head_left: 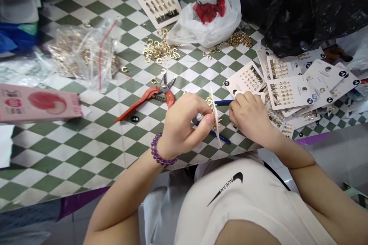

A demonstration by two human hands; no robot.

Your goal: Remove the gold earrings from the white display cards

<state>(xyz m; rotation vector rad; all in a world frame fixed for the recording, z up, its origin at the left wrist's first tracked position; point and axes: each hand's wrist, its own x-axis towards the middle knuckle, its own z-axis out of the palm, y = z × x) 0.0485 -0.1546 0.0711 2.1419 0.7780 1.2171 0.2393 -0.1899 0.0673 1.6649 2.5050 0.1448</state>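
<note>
My left hand (188, 122), with a purple bead bracelet (162, 153) at the wrist, pinches an earring card (216, 118) that stands nearly edge-on. Gold earrings poke out from both faces of the card. My right hand (250, 116) is just right of it, with fingers curled together; whatever is in them is hidden. Behind and below the card, a tool with blue handles (222, 138) lies on the table, mostly covered by my left hand. Orange-handled cutters (140, 103) lie left of my left hand, jaws apart.
Loose gold hooks (159, 50) and small gold pieces (239, 40) lie behind. A pile of earring cards (290, 92) sits right, below a black plastic bag (287, 7). At left are a zip bag (83, 51) and a pink box (40, 103). A white bag (189, 30) stands behind.
</note>
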